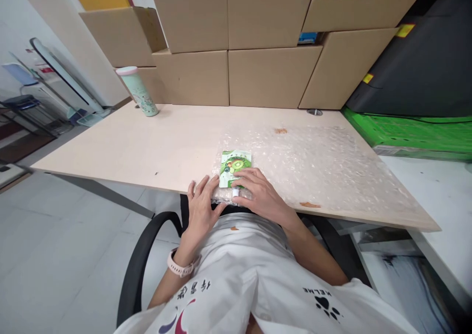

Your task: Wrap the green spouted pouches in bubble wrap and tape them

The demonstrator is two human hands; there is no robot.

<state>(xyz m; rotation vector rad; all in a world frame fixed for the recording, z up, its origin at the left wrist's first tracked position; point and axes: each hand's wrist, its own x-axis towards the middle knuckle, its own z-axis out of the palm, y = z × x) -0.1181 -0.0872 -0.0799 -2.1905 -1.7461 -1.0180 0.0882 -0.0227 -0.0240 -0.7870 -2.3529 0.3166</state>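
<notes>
A green and white spouted pouch (226,169) with a kiwi picture lies flat on a sheet of bubble wrap (313,162), its white cap (236,192) facing me. My right hand (261,194) rests over the pouch's lower right part, fingers stretched out and thumb beside the cap. To the left of the pouch, my left hand (202,199) lies on the table's front edge with its fingers apart, the thumb by the near edge of the bubble wrap. Its fingertips come close to the pouch's left side; whether they touch is unclear.
Stacked cardboard boxes (195,78) line the back of the wooden table (121,150). A mint tumbler (138,92) with a pink lid stands at the back left. Green crates (416,135) and a dark bin (416,69) sit at the right. Chair armrests (134,265) flank my body.
</notes>
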